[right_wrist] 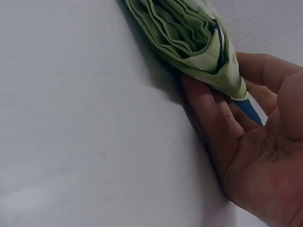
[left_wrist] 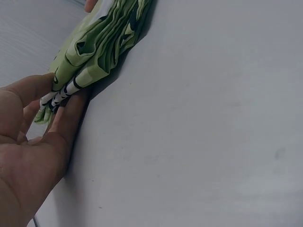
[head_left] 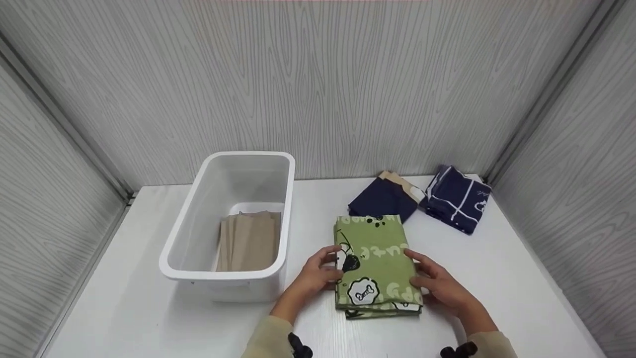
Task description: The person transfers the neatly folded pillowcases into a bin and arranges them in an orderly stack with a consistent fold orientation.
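Note:
A folded green cloth (head_left: 380, 263) lies on the white table in the head view, printed with a cartoon dog, a bone badge and pale lettering. My left hand (head_left: 315, 271) grips its left edge, thumb on top and fingers tucked beneath, as the left wrist view shows on the cloth's layered side (left_wrist: 90, 61). At the opposite edge, my right hand (head_left: 442, 286) holds it the same way. In the right wrist view, fingers (right_wrist: 203, 101) reach under the rolled layers of the cloth (right_wrist: 189, 38).
Left of the cloth stands a deep white plastic bin (head_left: 174, 248) with several folded brown pieces (head_left: 253, 241) inside. Behind the cloth lie a folded navy and beige cloth (head_left: 380, 199) and a navy cloth with white lines (head_left: 457, 199). Grey wood-grain panels (head_left: 318, 89) enclose the table.

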Tool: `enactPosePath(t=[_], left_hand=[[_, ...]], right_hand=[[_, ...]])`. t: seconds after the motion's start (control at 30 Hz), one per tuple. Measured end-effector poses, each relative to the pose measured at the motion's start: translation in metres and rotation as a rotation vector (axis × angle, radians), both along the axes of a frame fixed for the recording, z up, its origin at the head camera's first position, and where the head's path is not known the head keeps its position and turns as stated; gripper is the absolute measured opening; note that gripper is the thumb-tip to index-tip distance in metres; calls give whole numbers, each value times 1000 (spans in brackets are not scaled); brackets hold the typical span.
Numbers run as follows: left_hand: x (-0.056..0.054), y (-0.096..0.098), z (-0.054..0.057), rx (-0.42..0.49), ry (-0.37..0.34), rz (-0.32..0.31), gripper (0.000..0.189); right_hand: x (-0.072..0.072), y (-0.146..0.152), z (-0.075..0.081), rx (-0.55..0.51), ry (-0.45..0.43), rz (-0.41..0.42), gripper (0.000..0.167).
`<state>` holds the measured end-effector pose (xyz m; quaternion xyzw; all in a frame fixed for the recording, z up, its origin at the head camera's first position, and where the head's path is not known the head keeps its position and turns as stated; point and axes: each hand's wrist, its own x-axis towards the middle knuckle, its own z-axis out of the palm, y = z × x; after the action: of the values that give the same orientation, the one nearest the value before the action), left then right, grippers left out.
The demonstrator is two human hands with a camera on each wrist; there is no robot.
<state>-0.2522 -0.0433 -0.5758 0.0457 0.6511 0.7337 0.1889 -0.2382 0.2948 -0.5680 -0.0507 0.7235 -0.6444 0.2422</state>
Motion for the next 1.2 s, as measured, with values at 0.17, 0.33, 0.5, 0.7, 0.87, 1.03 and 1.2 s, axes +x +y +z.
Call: enactPosePath(t=[0.17,0.33,0.5,0.7,0.87,1.03,1.2], left_hand=[[4,6,-5,-22,50,3,67],[5,11,-8,-63,125,11,65],[6,11,-8,-103,161,27,65],[8,8,-7,-75,139,23,67],[7,5,-4,-16,79,6,71],[2,7,3,-17,30,23,71],[-4,10,10,-55,74,42,61]], right_hand=[[6,1,-7,-6,2,-38,71],[9,3,-8,-6,13,-57,71],[10,2,-8,11,30,-70,71],[13,-3,-7,23,23,-88,74],[11,-6,-2,11,17,-57,80],[4,-8,3,21,33,-27,85],[-4,-11,8,14,66,-30,79]])
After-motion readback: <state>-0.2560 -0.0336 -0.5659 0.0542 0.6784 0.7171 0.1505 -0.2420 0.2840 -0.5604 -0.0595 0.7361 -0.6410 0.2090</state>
